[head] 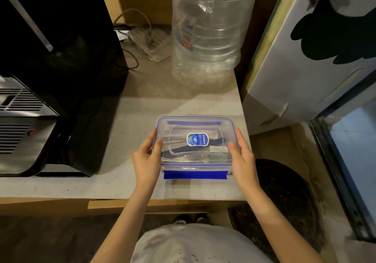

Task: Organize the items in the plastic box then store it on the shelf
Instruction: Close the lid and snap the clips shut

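Box (194, 144), lid on, sits on the worktop (126, 124) in front of the big water bottle (207, 32). Left hand (147, 158) and right hand (242, 156) clasp the box's short sides, likely to steady or lift it. Near blue latch (195, 174) hangs open; contents dark, unclear.

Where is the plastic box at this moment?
The plastic box sits near the counter's front right corner, held between the left hand and right hand, before the big bottle.

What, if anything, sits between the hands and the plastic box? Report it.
Nothing visible. The left hand and right hand already touch the plastic box at its two short sides on the counter.
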